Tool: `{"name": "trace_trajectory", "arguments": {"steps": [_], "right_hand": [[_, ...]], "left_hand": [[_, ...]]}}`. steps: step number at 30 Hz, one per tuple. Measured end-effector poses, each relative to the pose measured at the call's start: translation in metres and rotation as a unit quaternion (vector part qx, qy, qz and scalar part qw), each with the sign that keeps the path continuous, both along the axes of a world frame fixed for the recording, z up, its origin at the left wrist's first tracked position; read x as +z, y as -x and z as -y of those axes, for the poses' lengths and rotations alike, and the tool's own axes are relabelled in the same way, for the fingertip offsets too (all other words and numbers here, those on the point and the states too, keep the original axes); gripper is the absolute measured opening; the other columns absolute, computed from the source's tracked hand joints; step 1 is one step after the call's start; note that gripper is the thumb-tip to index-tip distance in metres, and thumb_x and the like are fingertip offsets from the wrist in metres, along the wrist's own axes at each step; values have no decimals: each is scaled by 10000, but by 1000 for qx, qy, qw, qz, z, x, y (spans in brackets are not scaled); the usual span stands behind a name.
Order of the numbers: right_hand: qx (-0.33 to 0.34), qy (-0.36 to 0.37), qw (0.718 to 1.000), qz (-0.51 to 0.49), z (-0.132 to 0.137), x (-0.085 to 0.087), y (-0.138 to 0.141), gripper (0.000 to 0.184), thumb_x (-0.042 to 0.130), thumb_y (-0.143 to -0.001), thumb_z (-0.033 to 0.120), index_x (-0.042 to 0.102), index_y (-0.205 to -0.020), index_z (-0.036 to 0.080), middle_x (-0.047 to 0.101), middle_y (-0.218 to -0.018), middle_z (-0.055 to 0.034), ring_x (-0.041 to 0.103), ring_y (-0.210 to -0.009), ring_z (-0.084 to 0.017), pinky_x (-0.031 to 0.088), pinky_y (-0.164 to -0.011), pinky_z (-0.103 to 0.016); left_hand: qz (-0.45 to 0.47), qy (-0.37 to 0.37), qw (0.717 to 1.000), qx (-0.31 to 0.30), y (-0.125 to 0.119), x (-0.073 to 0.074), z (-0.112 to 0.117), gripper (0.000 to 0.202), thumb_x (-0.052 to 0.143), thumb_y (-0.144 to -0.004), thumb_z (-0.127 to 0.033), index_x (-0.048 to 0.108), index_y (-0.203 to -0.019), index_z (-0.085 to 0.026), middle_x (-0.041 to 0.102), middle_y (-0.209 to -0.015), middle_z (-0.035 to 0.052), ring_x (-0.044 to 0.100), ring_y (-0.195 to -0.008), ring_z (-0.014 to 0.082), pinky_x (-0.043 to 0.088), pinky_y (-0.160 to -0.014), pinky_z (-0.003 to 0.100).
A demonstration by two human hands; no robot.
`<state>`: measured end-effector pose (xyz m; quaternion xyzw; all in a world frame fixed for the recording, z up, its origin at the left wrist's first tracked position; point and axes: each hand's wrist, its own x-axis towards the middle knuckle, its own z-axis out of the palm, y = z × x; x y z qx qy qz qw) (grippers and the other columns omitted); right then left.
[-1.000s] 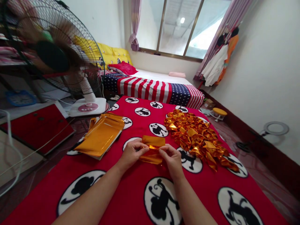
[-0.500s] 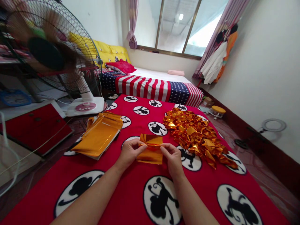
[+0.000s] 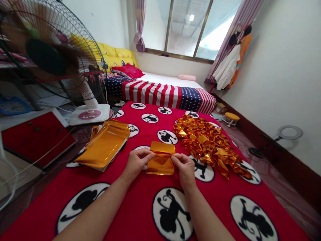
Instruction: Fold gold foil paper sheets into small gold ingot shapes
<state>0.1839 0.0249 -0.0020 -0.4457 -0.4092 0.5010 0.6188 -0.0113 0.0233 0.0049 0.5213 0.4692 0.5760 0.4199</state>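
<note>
Between my hands is a sheet of gold foil paper (image 3: 161,164), creased across its middle. My left hand (image 3: 136,164) pinches the crease at its left end, thumb against fingers. At the right end of the same crease, my right hand (image 3: 184,167) pinches the paper. The sheet's upper part stands apart from the lower part along the fold. To the left lies a stack of flat gold foil sheets (image 3: 104,144). A heap of folded gold foil pieces (image 3: 205,142) spreads out on the right.
All of this rests on a red cloth (image 3: 125,207) with round monkey prints. A standing fan (image 3: 87,113) is at the left, by a red panel (image 3: 37,137). Beyond is a bed (image 3: 160,93); a yellow stool (image 3: 232,117) stands on the floor at right.
The sheet's upper flap shows more of its smooth gold face and its crease looks flatter. Both hands keep their pinch at almost the same place. The view has shifted slightly.
</note>
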Motion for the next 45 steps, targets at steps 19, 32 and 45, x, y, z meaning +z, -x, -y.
{"name": "trace_trajectory", "arguments": {"steps": [19, 32, 45], "right_hand": [[-6, -14, 1000, 27, 3, 3, 0, 196, 822, -640, 303, 693, -707, 171, 692, -715, -12, 614, -671, -142, 493, -667, -264], [17, -34, 999, 0, 5, 6, 2, 280, 821, -636, 246, 652, -854, 198, 715, -790, -7, 667, -742, -162, 537, -689, -274], [12, -27, 999, 20, 3, 1, 5, 216, 800, -637, 252, 736, -836, 199, 745, -801, -27, 676, -718, -179, 546, -697, -308]], "left_hand": [[43, 3, 999, 6, -2, -2, 0, 349, 812, -632, -320, 708, -917, -148, 723, -776, 27, 678, -691, 141, 561, -627, 221], [-21, -27, 999, 34, 0, -2, -1, 219, 788, -649, -295, 739, -799, -145, 744, -815, 63, 688, -717, 174, 569, -639, 247], [-140, -90, 984, 65, 4, -2, 2, 98, 738, -723, -248, 732, -793, -179, 725, -820, 40, 651, -738, 154, 503, -646, 225]]}}
